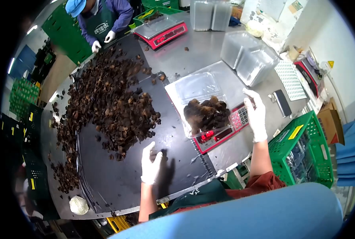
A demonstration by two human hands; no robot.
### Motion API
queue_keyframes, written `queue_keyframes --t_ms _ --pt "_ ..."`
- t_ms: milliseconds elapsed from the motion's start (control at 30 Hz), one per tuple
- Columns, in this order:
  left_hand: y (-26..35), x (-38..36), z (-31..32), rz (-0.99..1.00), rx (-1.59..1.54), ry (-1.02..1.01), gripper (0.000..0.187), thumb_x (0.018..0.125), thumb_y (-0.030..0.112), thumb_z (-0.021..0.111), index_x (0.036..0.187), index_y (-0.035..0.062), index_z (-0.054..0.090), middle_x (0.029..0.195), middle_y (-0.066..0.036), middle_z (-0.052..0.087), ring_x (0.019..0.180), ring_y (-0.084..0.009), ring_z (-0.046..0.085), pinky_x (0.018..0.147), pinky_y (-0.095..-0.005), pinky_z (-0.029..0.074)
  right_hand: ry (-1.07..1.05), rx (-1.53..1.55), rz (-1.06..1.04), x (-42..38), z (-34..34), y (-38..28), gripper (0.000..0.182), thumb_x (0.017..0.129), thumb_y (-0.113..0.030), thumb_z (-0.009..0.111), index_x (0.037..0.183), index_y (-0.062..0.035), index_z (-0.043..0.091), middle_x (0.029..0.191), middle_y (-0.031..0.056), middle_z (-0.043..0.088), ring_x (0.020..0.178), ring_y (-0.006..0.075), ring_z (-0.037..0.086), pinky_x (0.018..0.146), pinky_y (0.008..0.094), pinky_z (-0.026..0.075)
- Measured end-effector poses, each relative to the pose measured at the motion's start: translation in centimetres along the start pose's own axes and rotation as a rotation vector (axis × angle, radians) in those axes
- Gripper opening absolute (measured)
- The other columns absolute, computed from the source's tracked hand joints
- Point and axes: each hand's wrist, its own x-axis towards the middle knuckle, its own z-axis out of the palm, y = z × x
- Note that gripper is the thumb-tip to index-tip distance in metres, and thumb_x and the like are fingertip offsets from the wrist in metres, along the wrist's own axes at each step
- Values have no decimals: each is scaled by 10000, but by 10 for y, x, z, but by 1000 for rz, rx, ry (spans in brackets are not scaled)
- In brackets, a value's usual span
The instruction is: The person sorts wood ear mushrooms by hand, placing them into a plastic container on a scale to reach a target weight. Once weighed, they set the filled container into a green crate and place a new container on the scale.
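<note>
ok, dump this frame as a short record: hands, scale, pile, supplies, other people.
left hand: white-gloved, empty, half open, above the dark mat
right hand: white-gloved, empty, beside the keypad
near scale: red, bearing an open clear container with dark brown pieces
pile: loose brown pieces, left of the scale
supplies: stacked clear containers, beyond the scale
other people: one co-worker, gloved, at the pile's far end

Bright light glares off the steel tabletop [168, 59], while fisheye distortion bends the black-cornered edges.
</note>
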Motion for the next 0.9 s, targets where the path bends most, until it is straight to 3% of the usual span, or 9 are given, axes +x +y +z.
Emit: queue_keyframes --t_ms 100,233,333,367,533,600,700,800,900 --pt "-11 20 14 155 1 -28 456 900 32 613 1338 21 486 1140 -93 591 945 -146 575 833 -271 494 22 123 24 20 -3 8 253 908 -56 585 1154 -19 635 1147 89 655 1046 149 603 930 283 456" --pt "17 36 51 22 -220 -133 448 935 70 591 1355 -5 452 917 -51 609 746 -98 574 618 -211 464 -66 124 -43 55 27 31 314 935 -141 586 1228 -30 602 1160 60 645 1014 131 606 845 242 474" --pt "24 48 80 -58 -312 -292 307 948 101 583 1223 10 482 857 -65 616 660 -107 575 575 -234 480 -180 -152 101 81 70 69 454 940 -202 589 1343 -11 506 1172 81 640 913 125 578 844 283 472" --pt "30 50 87 -79 -260 -284 213 946 99 581 1124 21 492 840 -74 621 633 -122 586 565 -243 494 -242 -16 148 83 77 75 446 944 -204 579 1345 -22 509 1162 65 642 884 108 560 828 279 470" --pt "25 55 88 -182 -465 -282 233 983 229 547 1112 37 518 865 -66 616 686 -134 618 622 -261 544 -350 431 97 66 34 28 375 950 -169 539 1311 -67 553 1099 20 647 831 62 545 794 232 452" --pt "26 52 85 -252 -632 -290 248 995 252 524 1106 31 532 873 -76 622 713 -144 627 644 -270 552 -567 660 137 50 12 32 342 914 -113 583 1245 -25 582 1024 5 633 818 54 547 773 201 453" --pt "21 50 79 -295 -887 -408 297 983 246 554 1172 18 534 913 -90 628 794 -171 643 699 -304 567 -600 419 254 13 -9 24 515 766 -93 766 1237 -30 568 933 -7 582 740 39 532 694 214 468" --pt "18 41 84 -204 -591 -362 346 955 197 603 1235 16 512 945 -88 625 812 -179 645 699 -317 568 -558 500 409 -17 -12 34 448 787 -19 691 1207 3 537 887 -3 570 742 54 561 653 203 474" --pt "11 35 87 -63 -504 -385 219 918 55 592 1117 29 506 942 -72 606 804 -162 635 703 -309 558 -655 556 602 -33 -18 45 271 852 -35 644 1099 -9 535 770 19 592 638 97 598 564 234 498"
